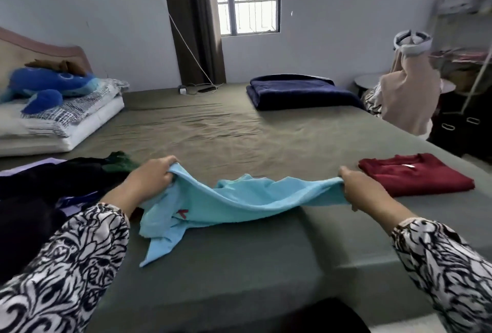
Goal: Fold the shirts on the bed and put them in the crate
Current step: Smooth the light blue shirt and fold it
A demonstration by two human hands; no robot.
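Leftmost on the bed (pixel 213 130) lies a dark heap of clothes (pixel 48 189), touching my left forearm. Beside it my left hand (pixel 149 181) grips one end of the blue shirt (pixel 239 199), fingers curled round the cloth. That shirt sags between my hands onto the sheet. My right hand (pixel 364 191) pinches its other end. Just beyond sits a folded red shirt (pixel 415 175).

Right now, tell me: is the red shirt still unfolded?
No, the red shirt lies folded in a neat rectangle on the bed, beside the right hand.
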